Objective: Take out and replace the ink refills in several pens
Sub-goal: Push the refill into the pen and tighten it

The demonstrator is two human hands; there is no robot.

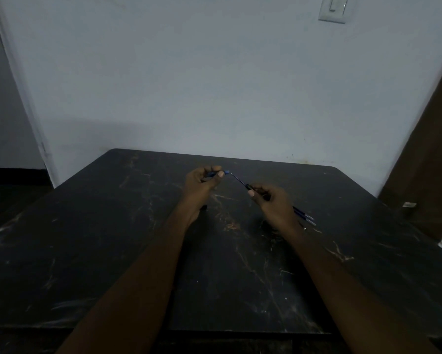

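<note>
Two bare forearms reach in from the near edge over a dark, marble-veined surface that fills the lower half of the view and butts against a pale wall. A light switch sits on that wall at the upper right. The left hand is clenched around a blue pen barrel, whose open end sticks out between thumb and forefinger and points right. The right hand is closed on a dark pen piece, pinched near its front. A thin ink refill runs in a slant from that piece up to the mouth of the blue barrel, bridging the gap between the hands above the surface. Several more pens show just behind the right wrist, their pale tips pointing right; whether they lie on the surface or are held in the palm is unclear.
</note>
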